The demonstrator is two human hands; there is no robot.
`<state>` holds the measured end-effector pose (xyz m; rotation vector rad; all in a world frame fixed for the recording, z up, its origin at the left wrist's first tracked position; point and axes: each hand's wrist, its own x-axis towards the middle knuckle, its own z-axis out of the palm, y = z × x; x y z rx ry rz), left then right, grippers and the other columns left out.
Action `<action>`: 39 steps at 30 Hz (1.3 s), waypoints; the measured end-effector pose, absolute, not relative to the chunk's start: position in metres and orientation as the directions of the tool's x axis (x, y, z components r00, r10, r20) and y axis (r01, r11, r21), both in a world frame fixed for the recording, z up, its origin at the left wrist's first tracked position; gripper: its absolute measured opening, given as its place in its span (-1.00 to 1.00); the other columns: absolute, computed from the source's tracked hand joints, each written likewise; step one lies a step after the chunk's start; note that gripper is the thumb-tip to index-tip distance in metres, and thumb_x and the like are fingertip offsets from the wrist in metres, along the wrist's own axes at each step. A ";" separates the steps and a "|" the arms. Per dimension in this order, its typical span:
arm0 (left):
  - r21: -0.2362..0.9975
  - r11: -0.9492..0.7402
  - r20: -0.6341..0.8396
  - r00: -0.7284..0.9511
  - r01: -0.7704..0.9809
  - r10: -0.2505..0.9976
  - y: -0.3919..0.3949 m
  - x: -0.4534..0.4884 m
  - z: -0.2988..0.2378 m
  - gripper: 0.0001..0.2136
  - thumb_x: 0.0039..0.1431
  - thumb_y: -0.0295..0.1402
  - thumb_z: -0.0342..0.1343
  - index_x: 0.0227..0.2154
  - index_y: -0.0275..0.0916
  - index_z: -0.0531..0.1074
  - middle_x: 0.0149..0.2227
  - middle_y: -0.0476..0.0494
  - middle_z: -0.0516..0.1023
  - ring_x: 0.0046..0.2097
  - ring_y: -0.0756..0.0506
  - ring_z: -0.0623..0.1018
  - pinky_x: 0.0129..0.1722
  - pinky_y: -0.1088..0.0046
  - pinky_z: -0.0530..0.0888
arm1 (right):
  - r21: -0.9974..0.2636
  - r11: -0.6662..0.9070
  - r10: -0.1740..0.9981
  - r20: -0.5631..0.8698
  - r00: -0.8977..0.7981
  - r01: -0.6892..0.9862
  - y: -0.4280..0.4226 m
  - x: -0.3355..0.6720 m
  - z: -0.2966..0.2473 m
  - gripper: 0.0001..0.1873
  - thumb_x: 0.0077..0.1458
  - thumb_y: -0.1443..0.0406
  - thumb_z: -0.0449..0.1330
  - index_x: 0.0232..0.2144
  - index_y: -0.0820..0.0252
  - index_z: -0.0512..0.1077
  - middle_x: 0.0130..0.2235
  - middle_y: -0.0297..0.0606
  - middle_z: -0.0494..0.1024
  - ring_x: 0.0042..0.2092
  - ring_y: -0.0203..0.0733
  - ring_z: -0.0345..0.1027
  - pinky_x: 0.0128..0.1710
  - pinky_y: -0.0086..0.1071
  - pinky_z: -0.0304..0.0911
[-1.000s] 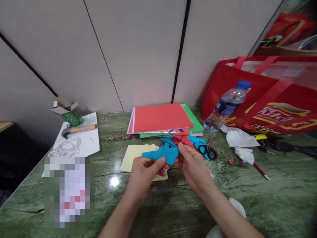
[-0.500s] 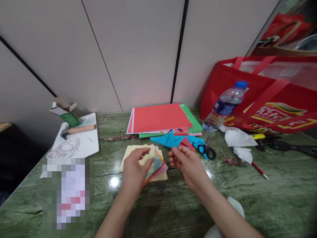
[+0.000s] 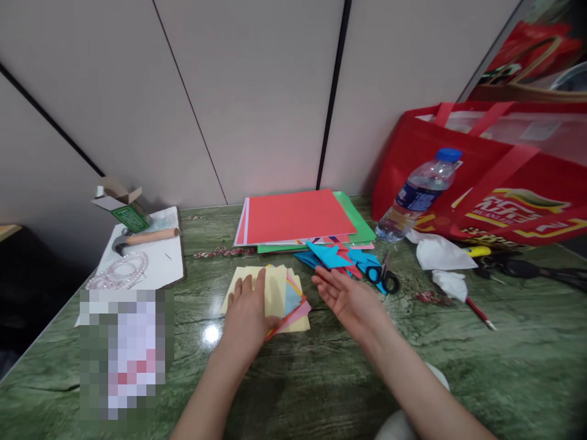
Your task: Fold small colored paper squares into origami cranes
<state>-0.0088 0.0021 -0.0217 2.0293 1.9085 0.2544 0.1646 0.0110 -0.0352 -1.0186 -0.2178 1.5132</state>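
Observation:
My left hand (image 3: 247,311) lies with fingers spread over a stack of square coloured paper (image 3: 277,287), pale yellow on top with blue, orange and pink edges fanned out at the right. My right hand (image 3: 346,299) is open, palm turned inward, and holds nothing. Just beyond its fingertips rests a folded blue paper piece (image 3: 326,255). Under and beside that are a folded red paper piece (image 3: 352,269) and another blue folded piece (image 3: 365,259). Black-handled scissors (image 3: 384,276) lie right of them.
Large sheets of coloured paper (image 3: 298,217) lie at the back. A water bottle (image 3: 419,195) and a red bag (image 3: 495,177) stand at the right. Crumpled tissue (image 3: 440,250) lies before the bag. At left, a hammer (image 3: 151,237), beads (image 3: 131,269) and a small box (image 3: 126,211) sit on a white board.
My right hand has let go of the blue folded paper, which now rests on the other folded pieces. My left hand has opened out and lowered over the paper stack.

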 end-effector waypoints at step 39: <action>0.991 0.053 -0.035 -0.156 0.119 0.987 0.001 -0.003 0.005 -0.55 -0.05 -0.27 0.19 -0.06 -0.28 0.35 -0.09 -0.27 0.52 -0.11 -0.17 0.51 -0.19 0.35 0.44 | -0.741 -0.417 0.906 -0.385 -0.175 -0.527 -0.005 0.152 -0.024 -0.66 -0.27 0.25 0.36 -0.35 0.24 0.49 -0.36 -0.18 0.62 -0.36 -0.07 0.48 -0.36 -0.27 0.33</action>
